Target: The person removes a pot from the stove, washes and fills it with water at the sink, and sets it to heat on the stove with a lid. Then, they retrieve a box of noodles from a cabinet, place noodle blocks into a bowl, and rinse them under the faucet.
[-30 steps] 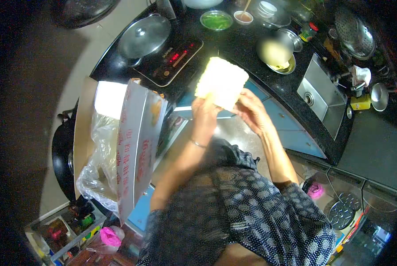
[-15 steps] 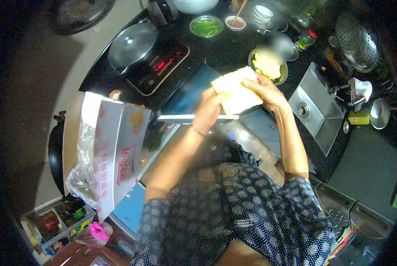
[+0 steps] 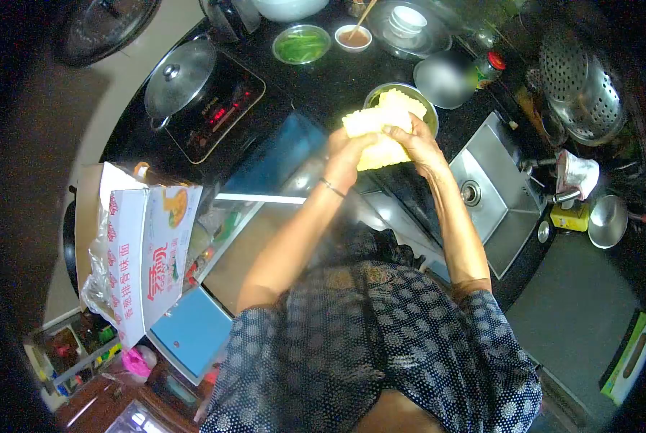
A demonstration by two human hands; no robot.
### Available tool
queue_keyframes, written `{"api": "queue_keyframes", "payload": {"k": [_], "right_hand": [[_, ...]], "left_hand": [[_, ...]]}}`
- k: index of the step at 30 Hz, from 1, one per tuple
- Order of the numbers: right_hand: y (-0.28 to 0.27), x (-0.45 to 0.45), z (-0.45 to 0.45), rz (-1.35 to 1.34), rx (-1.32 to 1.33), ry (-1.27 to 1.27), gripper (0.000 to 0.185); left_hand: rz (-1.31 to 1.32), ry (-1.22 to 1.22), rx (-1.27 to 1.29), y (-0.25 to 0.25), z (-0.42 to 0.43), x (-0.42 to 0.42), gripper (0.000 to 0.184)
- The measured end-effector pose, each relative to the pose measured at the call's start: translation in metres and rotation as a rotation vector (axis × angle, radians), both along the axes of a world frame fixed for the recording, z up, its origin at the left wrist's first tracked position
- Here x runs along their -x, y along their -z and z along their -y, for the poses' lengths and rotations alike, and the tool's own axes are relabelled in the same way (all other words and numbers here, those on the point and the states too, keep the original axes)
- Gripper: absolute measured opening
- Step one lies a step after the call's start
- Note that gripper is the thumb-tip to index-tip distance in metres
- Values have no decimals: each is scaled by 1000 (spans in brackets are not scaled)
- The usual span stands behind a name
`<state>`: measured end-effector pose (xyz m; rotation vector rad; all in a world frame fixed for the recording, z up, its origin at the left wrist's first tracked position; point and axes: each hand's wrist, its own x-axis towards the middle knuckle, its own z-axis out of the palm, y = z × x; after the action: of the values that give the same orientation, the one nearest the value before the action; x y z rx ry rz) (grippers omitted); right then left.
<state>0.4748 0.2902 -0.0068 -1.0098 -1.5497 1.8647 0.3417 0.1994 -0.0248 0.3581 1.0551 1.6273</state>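
Hands [image 3: 418, 149] grip noodle block [image 3: 380, 151] by edges; bowl [image 3: 430, 115] beyond.

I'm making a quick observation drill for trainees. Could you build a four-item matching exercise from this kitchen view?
Column one:
1. Yellow block
2. Cardboard box
3. Round dish
4. Jar

Column two:
A. Holds green food
B. Topped with a red lid
C. Gripped by the left hand and right hand
D. White, with large red print

Right pairs: 1-C, 2-D, 3-A, 4-B.
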Motion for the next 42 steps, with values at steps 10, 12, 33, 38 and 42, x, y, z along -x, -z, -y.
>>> {"api": "queue_keyframes", "payload": {"k": [10, 12, 33, 38, 42], "right_hand": [[32, -19, -37, -91, 74, 48, 47], [32, -20, -42, -125, 68, 23, 44], [43, -16, -80, 47, -56, 19, 45], [45, -20, -81, 23, -20, 40, 45], [50, -23, -81, -63, -16, 55, 42]], "left_hand": [[-147, 16, 97, 17, -49, -8, 32], [-151, 9, 108, 17, -54, -9, 32], [-143, -113, 163, 46, -96, -17, 28], [-155, -121, 206, 40, -95, -19, 28], [-69, -127, 184, 39, -92, -22, 29]]}}
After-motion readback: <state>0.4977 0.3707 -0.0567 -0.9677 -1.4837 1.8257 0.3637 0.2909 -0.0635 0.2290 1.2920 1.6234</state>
